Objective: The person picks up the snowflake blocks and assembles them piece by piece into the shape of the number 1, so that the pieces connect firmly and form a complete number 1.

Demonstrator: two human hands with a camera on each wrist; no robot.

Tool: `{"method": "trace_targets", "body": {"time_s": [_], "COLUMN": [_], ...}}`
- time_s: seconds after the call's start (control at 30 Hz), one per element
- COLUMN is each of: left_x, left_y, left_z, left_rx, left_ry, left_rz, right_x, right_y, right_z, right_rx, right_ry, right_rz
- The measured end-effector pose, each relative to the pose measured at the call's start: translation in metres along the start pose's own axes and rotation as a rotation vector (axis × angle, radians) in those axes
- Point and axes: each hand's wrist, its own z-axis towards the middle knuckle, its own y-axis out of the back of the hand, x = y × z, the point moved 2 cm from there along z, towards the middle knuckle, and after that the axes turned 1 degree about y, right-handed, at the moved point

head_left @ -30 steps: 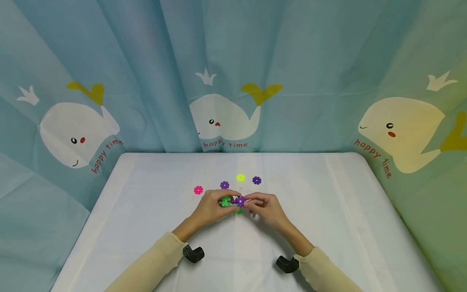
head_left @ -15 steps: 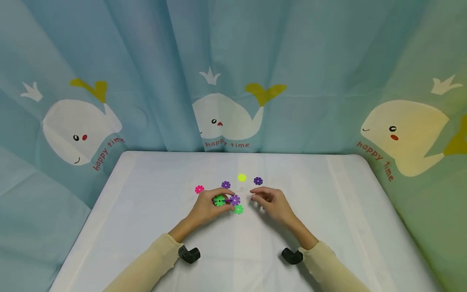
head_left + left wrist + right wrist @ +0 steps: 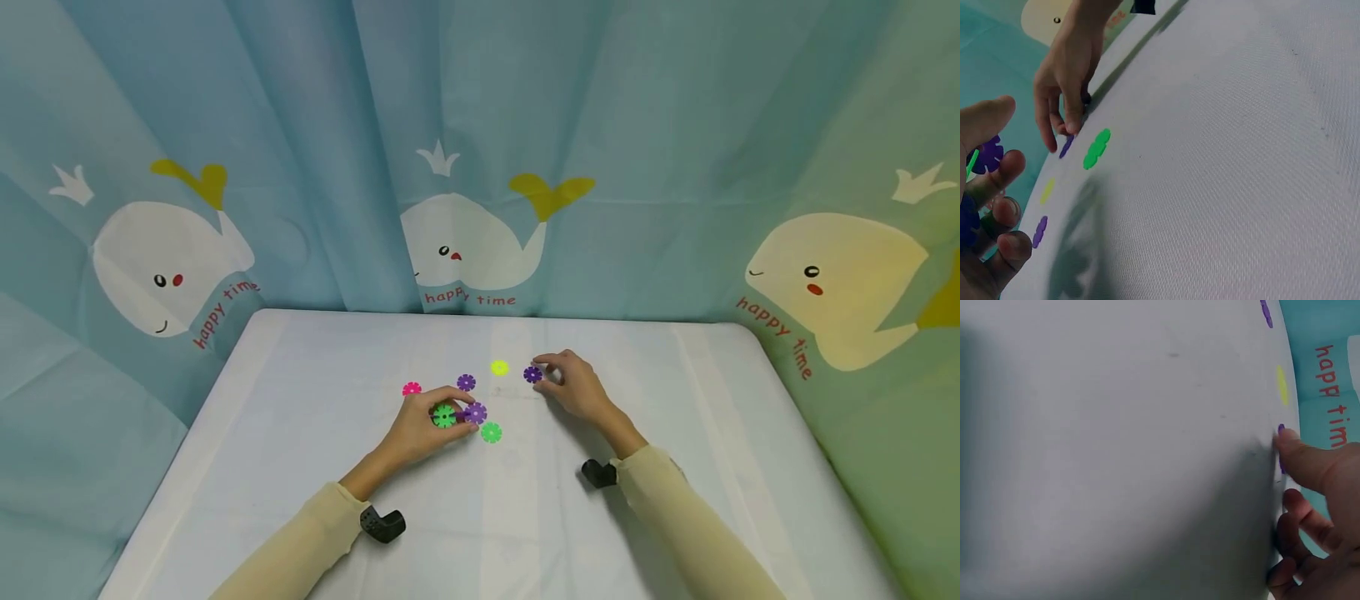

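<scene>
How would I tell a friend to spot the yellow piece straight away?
Find the white table in front of the blue whale curtain, and look near its middle, toward the far edge. A small round yellow disc lies there, between a purple disc on its left and a second purple disc at the right hand's fingertips. No other disc in view is yellow.

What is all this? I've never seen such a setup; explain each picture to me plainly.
There is no machine, only a person's bare left hand and right hand. The wide picture looks down from the head; the other two come from the left and right wrists. On the white table lie a pink disc, yellow disc, green disc and purple disc, all notched. The left hand holds joined green and purple discs. The right hand is at a darker purple disc, farther right; whether gripped, I cannot tell.
</scene>
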Motion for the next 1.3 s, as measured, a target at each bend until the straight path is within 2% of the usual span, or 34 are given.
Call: {"method": "trace_targets", "body": {"time_s": [0.17, 0.37, 0.73, 1.03, 1.17, 1.3], "left_x": [-0.001, 0.001, -0.002, -0.002, -0.004, -0.009], "left_y": [0.0, -0.001, -0.001, 0.002, 0.004, 0.008], "left_z": [0.0, 0.002, 0.003, 0.004, 0.008, 0.012], "left_rx": [0.012, 0.017, 0.023, 0.031, 0.042, 0.045], "left_ry": [0.004, 0.014, 0.03, 0.026, 0.015, 0.012], "left_rz": [-0.028, -0.052, -0.037, -0.012, -0.002, -0.003], "right_x": [0.001, 0.0, 0.0, 0.004, 0.004, 0.014], "right_y": [0.001, 0.001, -0.001, -0.004, -0.003, 0.003], "right_z": [0.006, 0.005, -0.004, -0.008, -0.012, -0.018], "right_rx": [0.074, 0.089, 0.041, 0.032, -0.005, -0.057], "right_ry": [0.012, 0.007, 0.066, 0.091, 0.113, 0.141], "right_rz": [-0.044, -0.043, 0.021, -0.01, 0.034, 0.124]}}
